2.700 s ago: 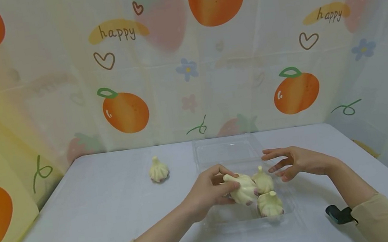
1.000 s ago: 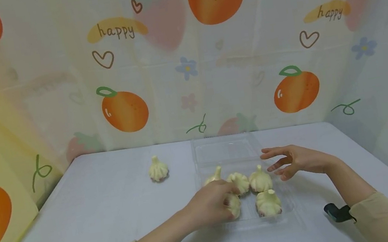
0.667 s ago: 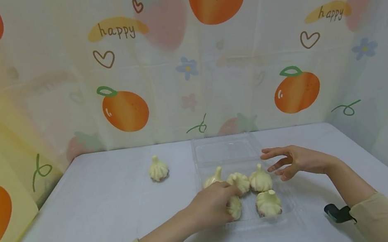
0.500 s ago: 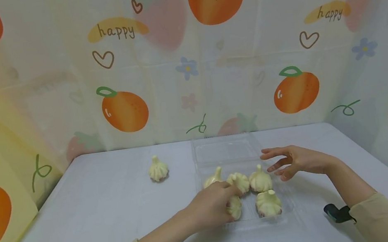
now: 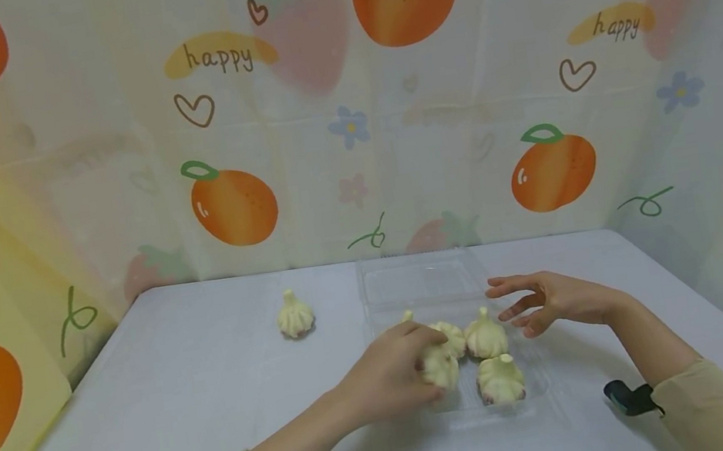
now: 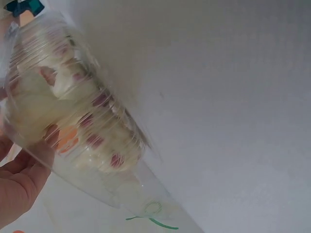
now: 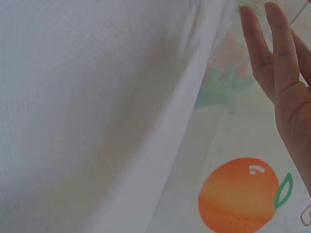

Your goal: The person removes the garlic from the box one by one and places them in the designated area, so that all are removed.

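Observation:
My left hand [image 5: 394,373] grips a garlic bulb [image 5: 441,369] low over the near left part of a clear plastic box [image 5: 457,420]. Fingers and thumb lie on either side of that bulb, slightly blurred. Behind it sits another garlic bulb [image 5: 450,338], partly covered, and the stem [image 5: 407,316] of one more shows above my knuckles. On the box's right side stand a back bulb [image 5: 485,335] and a front bulb [image 5: 501,380]. My right hand [image 5: 544,301] hovers at the box's right edge, fingers spread and holding nothing; whether it touches the rim I cannot tell.
One more garlic bulb [image 5: 295,315] stands on the white table [image 5: 215,372], left of the box. The box's clear lid [image 5: 419,279] lies folded back toward the far edge. A fruit-printed curtain [image 5: 423,169] hangs behind the table.
A bulb gripped by my left hand mid-box went down at the near left. In the last half second, hand and bulb have risen slightly and shifted right. My right hand has stayed put.

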`<state>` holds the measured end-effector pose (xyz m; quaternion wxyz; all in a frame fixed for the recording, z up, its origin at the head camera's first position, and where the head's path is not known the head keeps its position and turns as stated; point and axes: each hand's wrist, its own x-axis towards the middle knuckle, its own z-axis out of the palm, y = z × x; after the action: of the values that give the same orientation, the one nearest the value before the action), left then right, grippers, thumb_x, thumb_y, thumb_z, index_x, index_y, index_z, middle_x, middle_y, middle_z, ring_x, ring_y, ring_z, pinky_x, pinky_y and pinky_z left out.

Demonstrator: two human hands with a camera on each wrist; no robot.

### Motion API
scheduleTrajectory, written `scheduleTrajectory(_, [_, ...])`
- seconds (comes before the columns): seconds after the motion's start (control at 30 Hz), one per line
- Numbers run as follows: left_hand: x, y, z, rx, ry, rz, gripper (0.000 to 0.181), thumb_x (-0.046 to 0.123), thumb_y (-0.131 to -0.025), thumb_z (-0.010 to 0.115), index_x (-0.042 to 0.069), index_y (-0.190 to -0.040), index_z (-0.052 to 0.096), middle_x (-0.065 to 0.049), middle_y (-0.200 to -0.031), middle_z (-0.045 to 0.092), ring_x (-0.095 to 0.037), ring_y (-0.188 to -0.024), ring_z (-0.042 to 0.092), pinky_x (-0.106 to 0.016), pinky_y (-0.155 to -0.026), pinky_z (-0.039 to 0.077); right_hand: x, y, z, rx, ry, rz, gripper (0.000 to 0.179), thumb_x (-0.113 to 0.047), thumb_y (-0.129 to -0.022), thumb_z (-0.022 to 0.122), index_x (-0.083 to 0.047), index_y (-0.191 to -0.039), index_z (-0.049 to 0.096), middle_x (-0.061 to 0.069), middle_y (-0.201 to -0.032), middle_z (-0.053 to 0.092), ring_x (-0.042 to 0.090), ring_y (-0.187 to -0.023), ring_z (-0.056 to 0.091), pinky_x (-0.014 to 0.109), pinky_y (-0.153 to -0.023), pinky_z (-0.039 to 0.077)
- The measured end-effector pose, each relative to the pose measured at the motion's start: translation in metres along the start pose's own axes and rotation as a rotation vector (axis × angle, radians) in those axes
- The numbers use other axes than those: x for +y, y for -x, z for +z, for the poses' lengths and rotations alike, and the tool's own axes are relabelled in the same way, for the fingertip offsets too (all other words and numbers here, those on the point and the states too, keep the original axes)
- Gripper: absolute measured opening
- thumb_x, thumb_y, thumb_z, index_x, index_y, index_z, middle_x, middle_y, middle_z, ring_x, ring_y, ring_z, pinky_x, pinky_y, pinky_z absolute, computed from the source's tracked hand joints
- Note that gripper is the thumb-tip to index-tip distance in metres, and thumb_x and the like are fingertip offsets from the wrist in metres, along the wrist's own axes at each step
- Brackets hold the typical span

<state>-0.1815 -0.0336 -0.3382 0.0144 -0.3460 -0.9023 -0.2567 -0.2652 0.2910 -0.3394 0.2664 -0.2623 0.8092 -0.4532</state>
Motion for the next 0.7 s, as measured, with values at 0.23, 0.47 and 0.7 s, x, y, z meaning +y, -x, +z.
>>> scheduleTrajectory(0.23, [-0.003,0.003,-0.009,0.077,0.121,0.004,0.058,0.023,-0.076,0.085,0.012,-0.128,0.063,-0.002,-0.126,0.066,-0.016,-0.112,0.062,-0.029,-0.093,0.053,0.0,0.0,0.0,-0.005,-0.008,-0.005,0.072,-0.006,-0.086,0.068,0.001,-0.15,0.035,0.023,-0.166,0.005,0.044,-0.133,0.051,0.034,-0.092,0.057])
scheduleTrajectory(0.47, [-0.005,0.006,-0.015,0.117,0.339,-0.05,0.059,0.016,-0.075,0.085,0.012,-0.129,0.062,-0.004,-0.129,0.061,-0.015,-0.105,0.056,-0.017,-0.077,0.054,0.0,0.0,0.0,-0.005,-0.007,-0.006,0.073,-0.007,-0.086,0.069,0.0,-0.15,0.036,0.023,-0.166,0.006,0.045,-0.134,0.05,0.035,-0.092,0.057])
scheduleTrajectory(0.7, [-0.01,0.007,-0.022,0.175,0.389,-0.119,0.059,0.019,-0.072,0.085,0.016,-0.127,0.064,-0.001,-0.121,0.059,-0.015,-0.101,0.057,-0.02,-0.069,0.053,-0.002,0.001,0.001,-0.003,-0.011,0.0,0.073,-0.009,-0.086,0.07,0.0,-0.15,0.036,0.022,-0.166,0.006,0.044,-0.134,0.049,0.036,-0.092,0.057])
